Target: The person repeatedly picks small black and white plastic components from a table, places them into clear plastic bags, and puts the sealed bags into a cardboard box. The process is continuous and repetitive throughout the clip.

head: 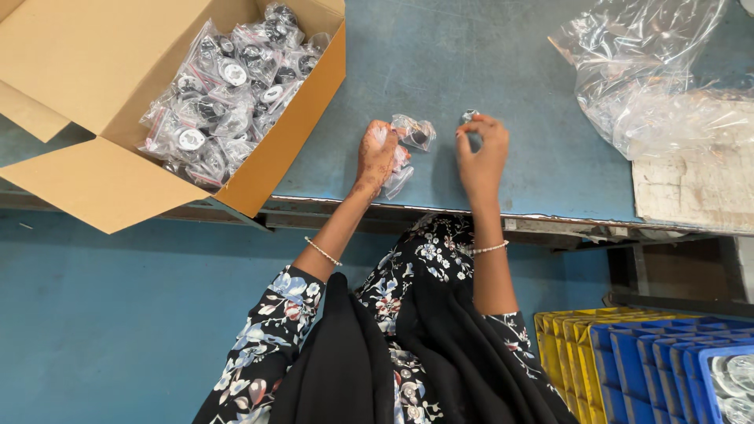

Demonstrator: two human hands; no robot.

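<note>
We see a small clear bag (414, 132) with a dark round part inside, on the blue table (487, 71) near its front edge, centre of scene; bag is crumpled, long axis runs roughly left-right, which end is the mouth we cannot tell; left hand (377, 155) lies palm-down just left of it, fingers curled over more clear bags (397, 179), fingertips touching the small bag; right hand (481, 153) is raised just right of it, thumb and fingers pinched shut on a tiny shiny piece (469, 115); far left, an open cardboard box (94, 86) is full of similar bagged parts (228, 86); far right, loose plastic sheeting (644, 71); near right, stacked yellow and blue trays (628, 353).
</note>
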